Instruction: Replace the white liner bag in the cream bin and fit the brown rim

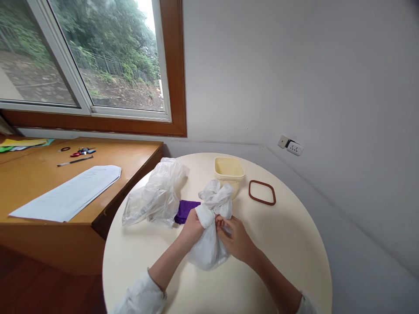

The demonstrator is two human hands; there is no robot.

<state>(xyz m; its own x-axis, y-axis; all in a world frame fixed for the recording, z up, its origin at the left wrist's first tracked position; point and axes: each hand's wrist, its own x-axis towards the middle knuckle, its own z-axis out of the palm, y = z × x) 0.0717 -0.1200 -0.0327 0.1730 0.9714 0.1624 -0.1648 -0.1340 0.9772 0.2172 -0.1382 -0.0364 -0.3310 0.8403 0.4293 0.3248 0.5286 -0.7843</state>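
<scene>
A white plastic bag [207, 253], bunched and twisted at its neck, is between my two hands over the round table. My left hand [193, 226] grips the gathered neck from the left, and part of its fingers is hidden behind the plastic. On the other side, my right hand [234, 237] pinches the plastic just below the twist with thumb and fingertips. The bag's lower part bulges; what it contains cannot be seen. Right behind the bag stands a cream plastic container [240, 176]. A folded purple cloth [185, 210] lies beside my left hand.
A crumpled clear plastic bag [157, 192] lies on the left of the round table [294, 253]. At the right is a brown rectangular ring [274, 196]. The wooden desk [140, 150] holds paper sheets [72, 192], a pen [75, 161] and small items. A wall socket [295, 148] is beyond.
</scene>
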